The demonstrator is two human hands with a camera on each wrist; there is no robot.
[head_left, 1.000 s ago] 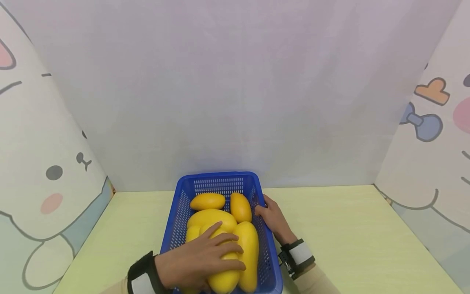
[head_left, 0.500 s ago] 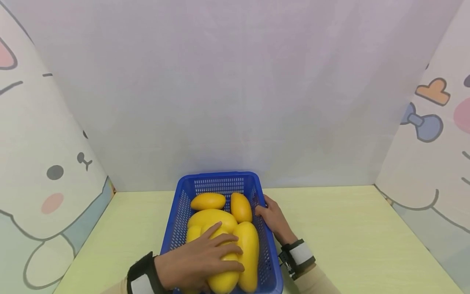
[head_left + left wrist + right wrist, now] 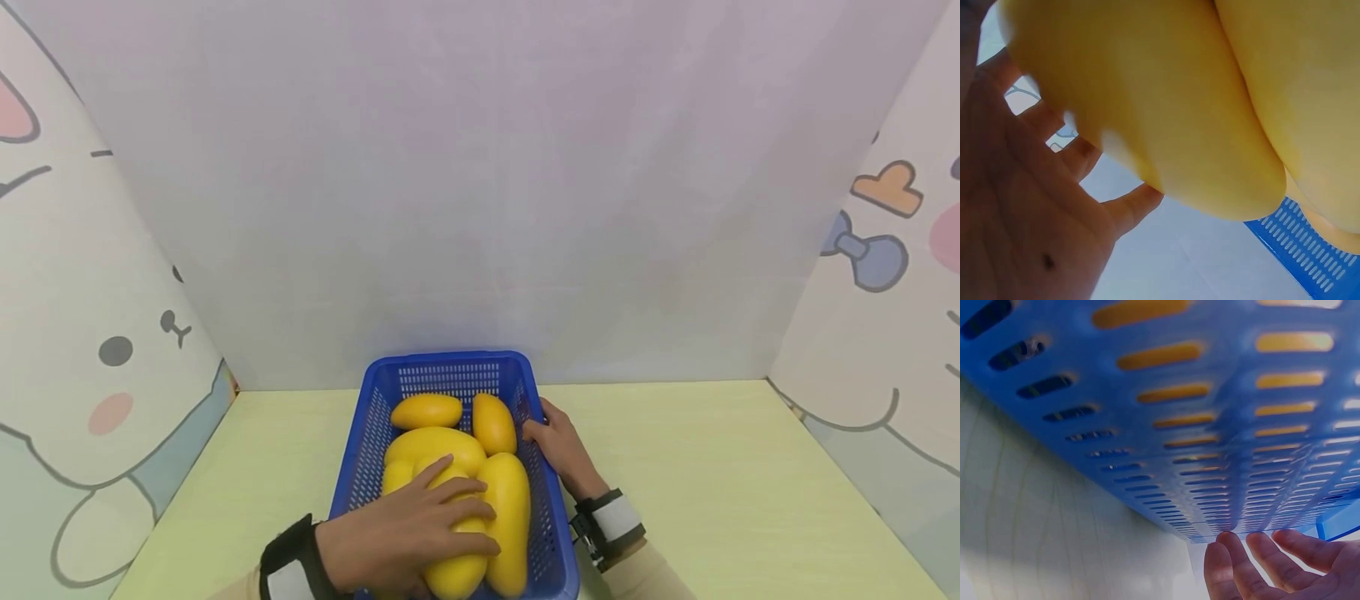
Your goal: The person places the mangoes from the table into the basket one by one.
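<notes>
A blue plastic basket (image 3: 347, 467) holds several smooth yellow mangoes. My left hand (image 3: 408, 529) lies across the mango (image 3: 459, 577) on top of the pile, its spread fingers bent over it. In the left wrist view the fingertips touch this mango (image 3: 1147, 112) while the palm stands off from it. A long mango (image 3: 510, 525) lies along its right side. With the thumb over the right rim and fingertips against the slotted outer wall (image 3: 1210, 481), my right hand (image 3: 562, 446) grips the basket.
Two smaller mangoes, one lying sideways (image 3: 426, 411) and one lengthwise (image 3: 492, 423), are at the basket's far end. The light green table (image 3: 675, 483) extends to both sides. A pale curtain (image 3: 480, 183) hangs behind, with cartoon-printed panels (image 3: 97, 250) left and right.
</notes>
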